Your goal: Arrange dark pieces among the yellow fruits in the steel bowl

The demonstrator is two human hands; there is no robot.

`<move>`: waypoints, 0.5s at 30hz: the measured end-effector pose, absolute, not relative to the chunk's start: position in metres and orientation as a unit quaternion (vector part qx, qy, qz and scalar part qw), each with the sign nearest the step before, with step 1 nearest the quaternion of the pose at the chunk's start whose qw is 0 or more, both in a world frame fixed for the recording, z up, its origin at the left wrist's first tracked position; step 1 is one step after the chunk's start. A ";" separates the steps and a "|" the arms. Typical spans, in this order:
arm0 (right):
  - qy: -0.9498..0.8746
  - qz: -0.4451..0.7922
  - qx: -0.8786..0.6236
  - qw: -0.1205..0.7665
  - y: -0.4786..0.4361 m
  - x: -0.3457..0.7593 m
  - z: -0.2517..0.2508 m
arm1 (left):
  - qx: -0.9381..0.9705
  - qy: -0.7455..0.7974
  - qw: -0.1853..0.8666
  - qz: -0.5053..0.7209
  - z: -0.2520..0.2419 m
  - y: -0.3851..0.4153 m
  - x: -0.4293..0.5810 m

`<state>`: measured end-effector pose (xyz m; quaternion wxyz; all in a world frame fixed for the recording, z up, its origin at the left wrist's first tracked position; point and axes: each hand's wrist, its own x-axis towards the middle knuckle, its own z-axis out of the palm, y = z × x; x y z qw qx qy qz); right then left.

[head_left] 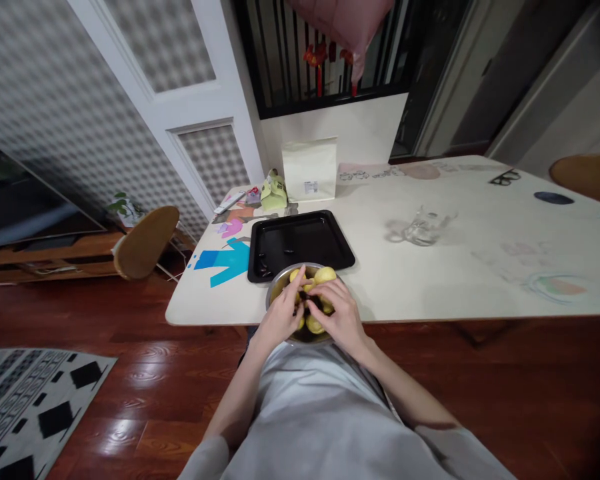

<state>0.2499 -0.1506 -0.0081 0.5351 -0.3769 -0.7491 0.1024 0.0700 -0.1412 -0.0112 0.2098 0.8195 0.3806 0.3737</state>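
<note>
A round metal bowl (272, 293) sits at the table's front edge, close against my body. Several rounded yellow fruits (325, 274) lie in it; their exact kind is unclear. Both hands are over the bowl with fingertips almost meeting. My left hand (281, 315) is bent inward, its fingers closed at a small dark piece (307, 297). From the other side, my right hand (343, 316) pinches at the same dark piece. My fingers partly cover the piece and the fruits. Just beyond the bowl lies a black baking tray (305, 237) with a few small dark bits on it.
A glass jug (423, 227) stands to the right on the white table (380, 287). Behind the tray are a pale paper bag (310, 170) and a yellow-green packet (274, 192). Dark glasses (505, 177) lie at the far right. A chair (147, 243) stands left.
</note>
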 end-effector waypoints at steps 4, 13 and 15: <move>-0.731 0.084 -0.405 0.543 -0.144 0.263 -0.008 | 0.788 0.412 0.165 0.427 -0.010 -0.137 0.070; -0.758 0.076 -0.441 0.475 -0.137 0.256 -0.018 | 0.762 0.434 0.138 0.461 -0.015 -0.134 0.070; -0.763 0.063 -0.448 0.461 -0.136 0.253 -0.018 | 0.756 0.439 0.144 0.463 -0.016 -0.134 0.070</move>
